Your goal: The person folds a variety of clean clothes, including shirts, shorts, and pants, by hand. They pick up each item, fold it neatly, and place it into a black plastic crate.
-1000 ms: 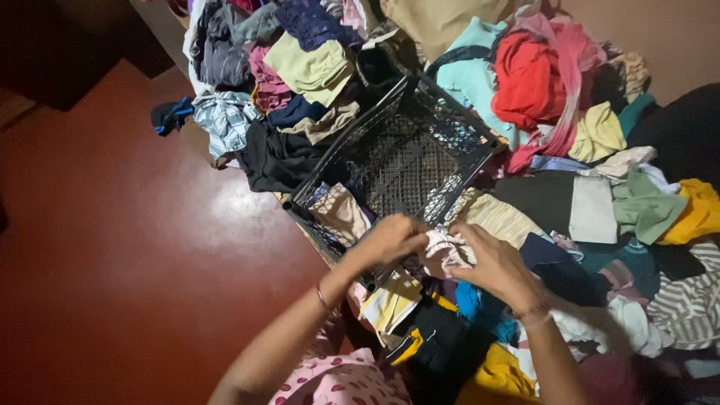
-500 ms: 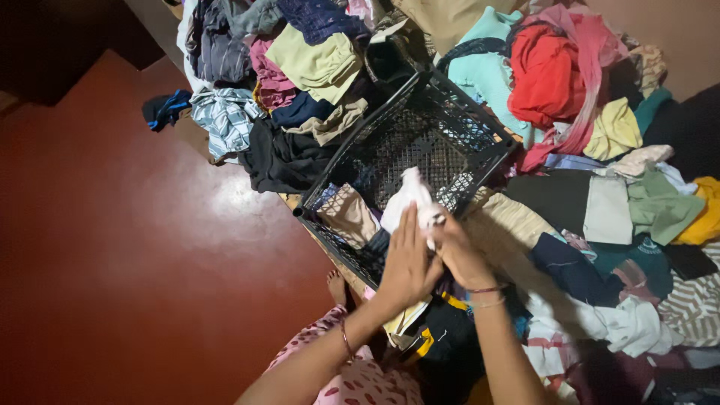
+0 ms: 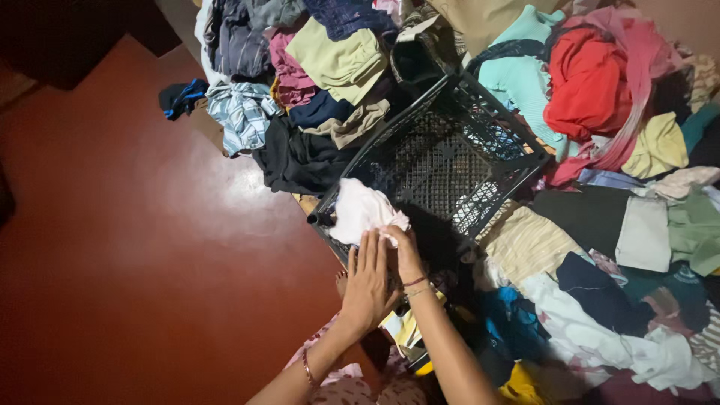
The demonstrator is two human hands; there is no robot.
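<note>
Head view: we take the black plastic crate as our landmark. It lies tilted on the clothes pile, its open side facing us and its mesh bottom visible.

A pale pink-white garment lies bunched over the crate's near left corner, draped on the rim.

Our right hand sits just below that corner; its grip is clenched on the garment's lower edge, fingertips pinching the cloth. Two thin bangles circle this wrist.

Our left hand lies beside the right hand, on the floor side of the crate. Its grip is released: the fingers are flat and extended, with the tips touching the garment's lower edge. A bangle circles this forearm lower down.

Beyond the crate's far rim we see a red garment and a mint-green garment. Left of the crate lie an olive-yellow folded garment and a striped blue-white garment. A glossy red floor extends left of the crate.
</note>
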